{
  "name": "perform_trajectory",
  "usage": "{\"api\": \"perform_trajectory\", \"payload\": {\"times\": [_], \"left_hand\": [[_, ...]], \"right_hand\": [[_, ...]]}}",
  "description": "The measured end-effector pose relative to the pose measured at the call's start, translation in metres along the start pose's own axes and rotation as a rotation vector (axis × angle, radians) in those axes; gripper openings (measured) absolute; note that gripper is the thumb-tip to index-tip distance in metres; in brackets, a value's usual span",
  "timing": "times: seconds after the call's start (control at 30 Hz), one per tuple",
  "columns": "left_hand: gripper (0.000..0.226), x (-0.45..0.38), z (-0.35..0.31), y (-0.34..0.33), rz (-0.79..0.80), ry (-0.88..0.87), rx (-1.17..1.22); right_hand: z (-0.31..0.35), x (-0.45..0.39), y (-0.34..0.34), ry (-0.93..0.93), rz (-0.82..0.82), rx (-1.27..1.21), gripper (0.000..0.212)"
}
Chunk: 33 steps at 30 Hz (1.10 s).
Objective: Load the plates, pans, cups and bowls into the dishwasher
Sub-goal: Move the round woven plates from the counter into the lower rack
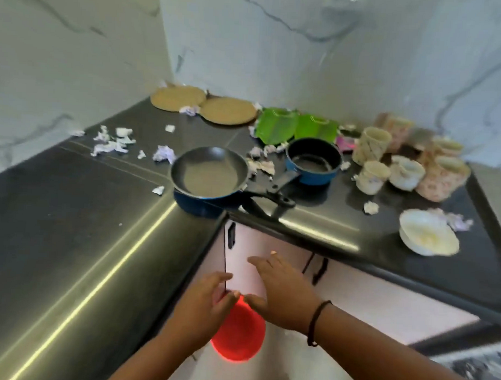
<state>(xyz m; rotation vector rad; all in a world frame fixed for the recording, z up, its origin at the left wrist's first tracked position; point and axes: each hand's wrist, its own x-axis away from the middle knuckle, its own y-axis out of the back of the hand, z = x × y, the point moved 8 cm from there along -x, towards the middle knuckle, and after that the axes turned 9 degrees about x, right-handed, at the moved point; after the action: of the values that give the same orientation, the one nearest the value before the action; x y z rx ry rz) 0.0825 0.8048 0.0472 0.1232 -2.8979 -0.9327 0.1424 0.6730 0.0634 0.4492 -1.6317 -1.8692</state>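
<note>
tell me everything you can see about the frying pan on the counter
The frying pan is shallow and round, with a dark non-stick inside, a blue outer wall and a long black handle pointing right. It looks like coated metal and is empty. It sits upright at the inner corner of the black counter, its handle crossing the handle of the blue saucepan. Crumpled paper scraps lie close around it. Neither hand touches it.

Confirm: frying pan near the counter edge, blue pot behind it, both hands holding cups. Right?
Not quite. The head view shows the frying pan and blue pot as stated, but the left hand and right hand hold no cups; both are low by the cabinet door.
</note>
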Motion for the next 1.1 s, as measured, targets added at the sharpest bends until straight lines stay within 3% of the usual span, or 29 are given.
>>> {"api": "perform_trajectory", "payload": {"times": [0.1, 0.23, 0.37, 0.57, 0.83, 0.97, 1.1], "left_hand": [[0.027, -0.019, -0.039, 0.031, -0.085, -0.095, 0.164], [0.026, -0.076, -0.080, 0.070, -0.182, -0.182, 0.310], [0.025, -0.150, -0.097, 0.112, -0.301, -0.167, 0.134], [0.035, -0.255, -0.090, 0.151, -0.356, -0.008, -0.058], [0.045, -0.362, -0.036, 0.187, -0.200, 0.189, -0.276], [0.045, -0.411, -0.009, 0.203, -0.147, 0.280, -0.252], [0.032, -0.465, 0.017, 0.216, -0.126, 0.324, -0.156]], "right_hand": [[0.011, -0.021, 0.072, 0.138, -0.148, -0.012, 0.068], [-0.005, -0.060, 0.144, 0.178, -0.274, -0.078, 0.063], [-0.038, -0.127, 0.182, 0.159, -0.308, -0.098, 0.062], [-0.085, -0.239, 0.194, 0.080, -0.192, -0.194, 0.062], [-0.136, -0.365, 0.169, -0.230, -0.040, -0.706, 0.043], [-0.155, -0.415, 0.157, -0.321, -0.016, -0.749, 0.029], [-0.168, -0.463, 0.147, -0.425, -0.028, -0.810, 0.023]]}}
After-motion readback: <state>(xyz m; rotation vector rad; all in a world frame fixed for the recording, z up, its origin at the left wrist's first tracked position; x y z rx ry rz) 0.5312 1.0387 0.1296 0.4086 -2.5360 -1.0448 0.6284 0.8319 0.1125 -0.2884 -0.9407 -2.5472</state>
